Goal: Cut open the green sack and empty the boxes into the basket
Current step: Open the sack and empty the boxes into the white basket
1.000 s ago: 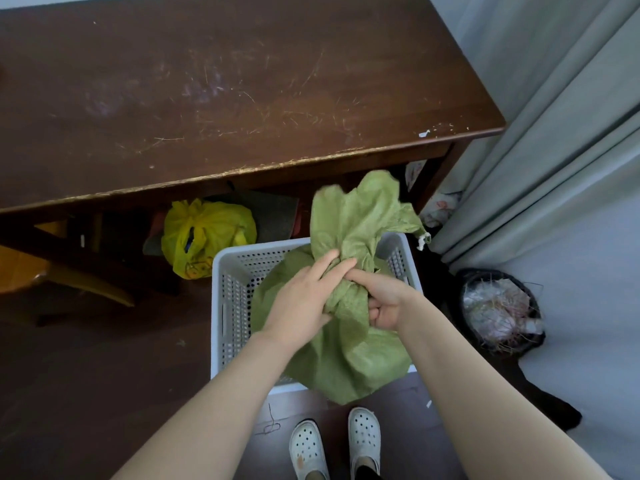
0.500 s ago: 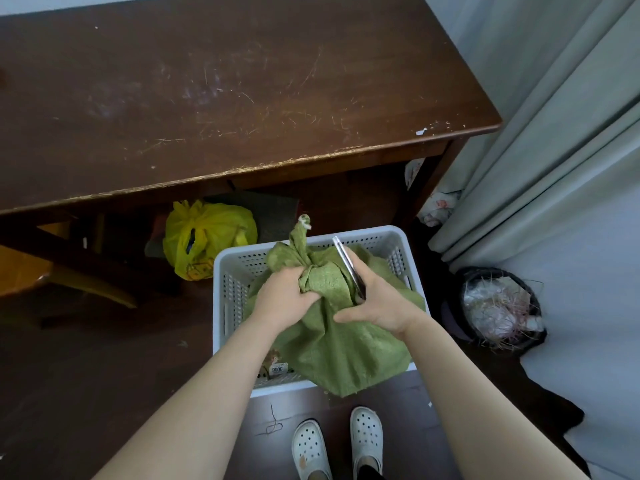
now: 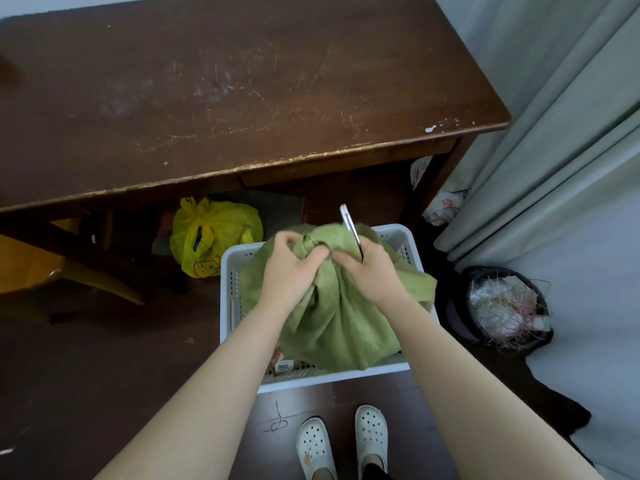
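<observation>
The dark brown floor holds a white basket with holes in its sides, right in front of two white shoes. A big brown table with a scratched top stands behind the basket, and a yellow bag sits on the floor under it. A round black bin full of scraps is off to the right, and a bit of dark thread lies just beside the shoes.

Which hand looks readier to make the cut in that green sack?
The right hand, I'd judge: it holds the blade, which points up beside the bunched neck of the green sack. The left hand grips that neck, steadying the sack over the white basket.
</observation>
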